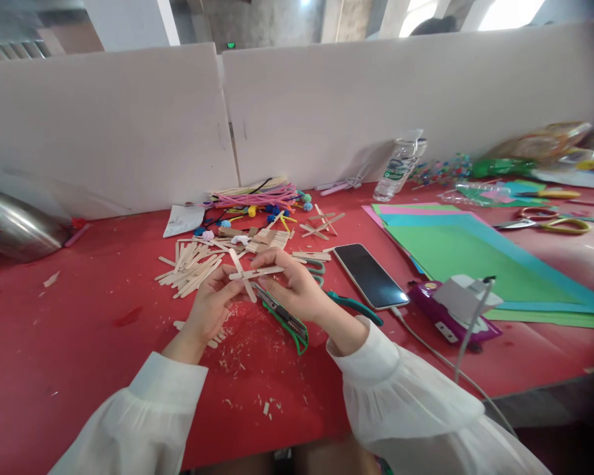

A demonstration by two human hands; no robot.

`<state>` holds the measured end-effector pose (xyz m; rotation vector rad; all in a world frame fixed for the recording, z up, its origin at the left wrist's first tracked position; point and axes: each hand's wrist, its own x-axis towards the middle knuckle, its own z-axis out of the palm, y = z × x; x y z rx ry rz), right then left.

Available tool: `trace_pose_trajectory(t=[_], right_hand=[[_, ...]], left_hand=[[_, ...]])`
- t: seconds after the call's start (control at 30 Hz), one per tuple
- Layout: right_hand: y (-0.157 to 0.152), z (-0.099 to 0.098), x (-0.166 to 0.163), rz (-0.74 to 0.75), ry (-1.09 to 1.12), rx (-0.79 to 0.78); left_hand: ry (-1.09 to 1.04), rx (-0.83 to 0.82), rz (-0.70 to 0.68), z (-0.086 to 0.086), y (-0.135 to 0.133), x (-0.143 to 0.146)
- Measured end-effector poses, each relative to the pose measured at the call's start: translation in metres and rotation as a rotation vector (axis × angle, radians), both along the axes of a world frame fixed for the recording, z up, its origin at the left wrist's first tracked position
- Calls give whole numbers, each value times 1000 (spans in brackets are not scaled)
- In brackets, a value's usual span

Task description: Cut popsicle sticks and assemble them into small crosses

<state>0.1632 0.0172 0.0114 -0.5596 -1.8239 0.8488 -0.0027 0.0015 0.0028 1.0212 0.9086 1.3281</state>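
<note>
My left hand (208, 307) and my right hand (293, 285) meet over the red table (79, 343), both in white sleeves. Together they pinch two crossed wooden craft sticks (247, 274): one lies roughly level, the other slants down across it. My left fingers close on the left end of the cross, my right fingers on the right part. Just under my right hand lies a green-handled cutter (283, 319). Wood shavings (242, 359) are scattered below the hands.
A heap of loose craft sticks (191, 267) lies behind my hands, with pipe cleaners and pom-poms (257, 201) beyond. A phone (369, 275), green-handled pliers (354, 305), a purple glue gun (455, 310), coloured paper sheets (465, 251), scissors (549, 221) and a water bottle (398, 170) stand right. White partitions (129, 125) close the back.
</note>
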Motion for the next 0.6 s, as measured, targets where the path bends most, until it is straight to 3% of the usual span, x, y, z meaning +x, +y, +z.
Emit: trace_pose_trajectory(t=[0.4,0.6], right_hand=[[11,-1,4,-134,-22,-84],[14,-2,6,-76,105,-376]], left_hand=[[122,143,145,-6,4,-3],[130,183,135,-6,3,-5]])
